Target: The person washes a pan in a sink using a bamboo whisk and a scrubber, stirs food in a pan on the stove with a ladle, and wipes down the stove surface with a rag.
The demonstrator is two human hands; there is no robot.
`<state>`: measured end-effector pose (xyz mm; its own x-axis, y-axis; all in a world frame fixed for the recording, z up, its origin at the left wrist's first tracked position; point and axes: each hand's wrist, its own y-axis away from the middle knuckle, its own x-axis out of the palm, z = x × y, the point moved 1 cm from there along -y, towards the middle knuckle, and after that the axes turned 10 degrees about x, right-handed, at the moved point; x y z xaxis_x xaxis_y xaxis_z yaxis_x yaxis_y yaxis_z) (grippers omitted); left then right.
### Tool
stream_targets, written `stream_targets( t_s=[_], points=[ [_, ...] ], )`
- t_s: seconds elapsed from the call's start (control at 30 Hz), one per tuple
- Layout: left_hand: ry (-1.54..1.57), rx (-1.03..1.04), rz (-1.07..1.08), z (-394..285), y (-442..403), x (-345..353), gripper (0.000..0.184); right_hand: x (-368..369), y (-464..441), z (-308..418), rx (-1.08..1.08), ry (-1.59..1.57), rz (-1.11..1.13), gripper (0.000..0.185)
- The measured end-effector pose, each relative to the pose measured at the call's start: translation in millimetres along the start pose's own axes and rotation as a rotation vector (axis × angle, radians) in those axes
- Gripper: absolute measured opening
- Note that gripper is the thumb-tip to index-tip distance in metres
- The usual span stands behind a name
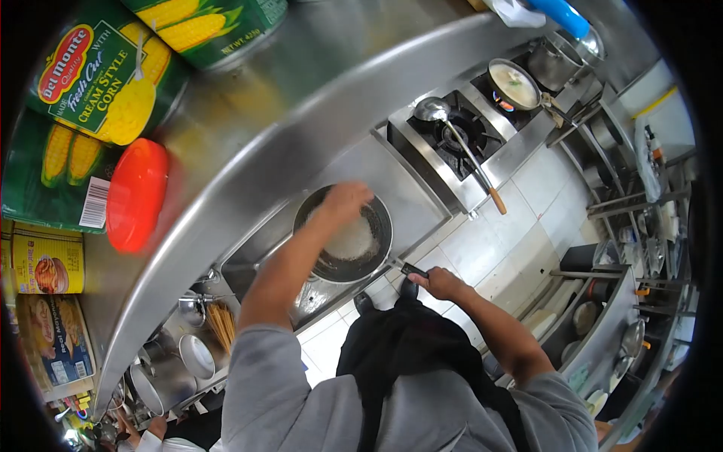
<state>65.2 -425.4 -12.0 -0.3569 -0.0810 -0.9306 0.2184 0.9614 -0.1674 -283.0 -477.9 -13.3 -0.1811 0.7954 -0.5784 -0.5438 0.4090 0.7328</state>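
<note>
A dark frying pan sits over the steel counter, with cloudy, whitish contents across its bottom. My left hand is over the far part of the pan, fingers curled downward and slightly blurred. Whatever those fingers hold, if anything, is hidden beneath the hand. The pan's black handle points toward my right side, and my right hand is wrapped around its end.
Right of the pan, a wooden-handled ladle lies across a gas burner. Beyond it, a pan of white soup sits over a lit flame. Large corn cans and a red plastic lid are on the left upper shelf.
</note>
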Motion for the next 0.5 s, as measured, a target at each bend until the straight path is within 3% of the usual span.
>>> stream_targets(
  t_s=[0.03, 0.1, 0.13, 0.2, 0.23, 0.3, 0.33, 0.4, 0.43, 0.5],
  points=[
    [-0.209, 0.008, -0.014, 18, 1, -3, 0.018, 5, -3, -2, -0.008, -0.013, -0.027, 0.089],
    [-0.360, -0.188, 0.169, 38, 6, -14, 0.014, 8, -4, 0, -0.064, -0.002, -0.139, 0.085],
    [-0.359, -0.186, 0.185, 34, 13, -23, 0.014, 5, -3, 2, -0.085, 0.000, -0.170, 0.084],
    [-0.347, -0.514, 0.546, 28, 25, -37, 0.019, 7, -9, 1, -0.023, 0.046, -0.270, 0.082],
    [-0.353, -0.512, 0.562, 24, 31, -36, 0.019, 3, -8, 3, -0.025, 0.064, -0.308, 0.082],
    [-0.196, -0.576, 0.826, 15, 45, -30, 0.024, -2, -8, 4, -0.014, 0.106, -0.352, 0.082],
    [-0.198, -0.574, 0.835, 22, 55, -14, 0.024, -7, -7, 6, -0.014, 0.097, -0.347, 0.082],
    [0.078, -0.540, 0.982, 26, 76, 19, 0.027, -16, -2, 9, 0.017, 0.098, -0.334, 0.081],
    [0.080, -0.542, 0.986, 18, 79, 20, 0.027, -21, 0, 10, 0.009, 0.119, -0.333, 0.080],
    [0.619, -0.942, 0.737, -11, 85, 24, 0.030, -17, -4, 7, -0.006, 0.130, -0.329, 0.080]
  ],
)
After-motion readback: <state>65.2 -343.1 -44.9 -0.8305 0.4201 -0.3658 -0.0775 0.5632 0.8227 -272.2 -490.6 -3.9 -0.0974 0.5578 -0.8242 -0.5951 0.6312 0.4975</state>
